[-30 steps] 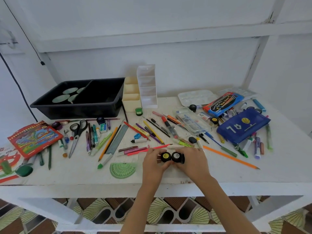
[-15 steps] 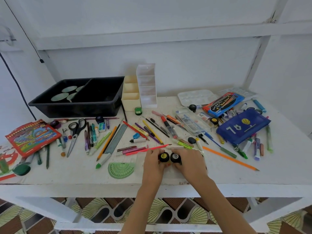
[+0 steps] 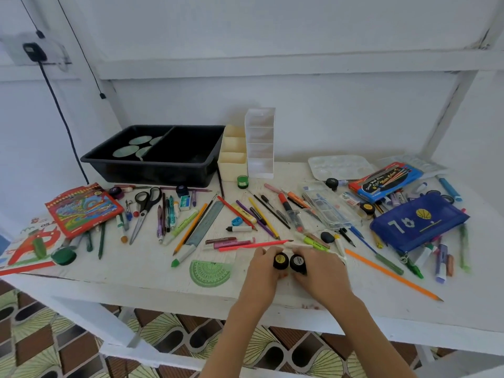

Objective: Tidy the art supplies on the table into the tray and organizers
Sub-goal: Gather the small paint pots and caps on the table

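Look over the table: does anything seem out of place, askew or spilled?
Yes: pens and pencils lie strewn at all angles over the table, outside the tray, which holds only a few green discs. An orange pencil points at the front edge. Nothing looks spilled or broken.

Near the front edge of the tabletop (image 3: pixel 131 271), the left hand (image 3: pixel 260 274) grips the left jar (image 3: pixel 281 260) and the right hand (image 3: pixel 326 272) grips the right jar (image 3: pixel 297 262). Both jars are small and black, touching side by side. A green protractor (image 3: pixel 210 272) lies just to their left, and the black tray (image 3: pixel 152 173) sits at the back.
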`<state>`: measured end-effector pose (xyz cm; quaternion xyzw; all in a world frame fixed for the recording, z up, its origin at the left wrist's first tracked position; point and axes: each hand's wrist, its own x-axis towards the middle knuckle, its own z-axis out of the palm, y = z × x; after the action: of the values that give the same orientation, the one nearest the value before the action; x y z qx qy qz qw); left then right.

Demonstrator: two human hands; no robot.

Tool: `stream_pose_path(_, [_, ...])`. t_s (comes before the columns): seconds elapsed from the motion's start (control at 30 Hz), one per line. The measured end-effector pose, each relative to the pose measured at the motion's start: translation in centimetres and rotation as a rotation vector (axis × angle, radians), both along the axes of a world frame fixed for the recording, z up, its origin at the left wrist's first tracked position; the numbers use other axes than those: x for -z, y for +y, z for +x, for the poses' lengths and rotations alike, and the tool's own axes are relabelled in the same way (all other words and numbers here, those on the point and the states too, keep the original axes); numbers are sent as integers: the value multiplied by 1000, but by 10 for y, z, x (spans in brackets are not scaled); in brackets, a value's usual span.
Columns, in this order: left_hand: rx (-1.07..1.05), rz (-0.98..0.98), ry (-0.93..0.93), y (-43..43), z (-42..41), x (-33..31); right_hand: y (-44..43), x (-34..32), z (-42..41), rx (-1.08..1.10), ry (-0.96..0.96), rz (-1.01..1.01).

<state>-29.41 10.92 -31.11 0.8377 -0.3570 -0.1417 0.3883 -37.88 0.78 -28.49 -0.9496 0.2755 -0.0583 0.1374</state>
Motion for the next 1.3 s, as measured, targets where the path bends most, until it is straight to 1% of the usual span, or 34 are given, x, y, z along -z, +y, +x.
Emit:
stream_pose_path(0.03, [-15,-20,42,4,2,-2,-2,-3,1,-11,17,42])
stream_pose_path(0.1, [-69,-83,47,14,6,-4,-2,-10,6,-7,-18,149])
stream_pose_path(0.17, [-141,-165,-2,28,12,-9,4,-13,18,-3,-149,198])
stream_pose_path(0.23, [-242,-244,-42,44,23,-16,16,-13,35,-58,-283,262])
stream_pose_path(0.33, [-394,-329,-46,74,43,-23,44,-14,66,-174,-385,417])
stream_pose_path(0.4, [-489,-364,-44,97,58,-24,65,-13,90,-253,-385,486])
stream_pose_path(0.6, [-775,-381,-105,171,110,-21,130,-8,163,-402,-247,670])
stream_pose_path(0.67, [-864,-374,-116,194,130,-21,151,-8,186,-460,-225,698])
stream_pose_path(0.73, [-918,-323,-129,216,153,-19,168,-9,209,-512,-195,698])
stream_pose_path(0.87, [-928,-115,-263,255,198,-10,196,-8,251,-564,-152,725])
stream_pose_path(1.0, [-889,40,-271,280,230,-6,213,-6,281,-569,-140,734])
stream_pose_path(1.23, [-746,195,-222,300,261,5,223,4,318,-523,-165,757])
stream_pose_path(1.3, [-716,180,-242,302,265,5,223,5,329,-502,-176,758])
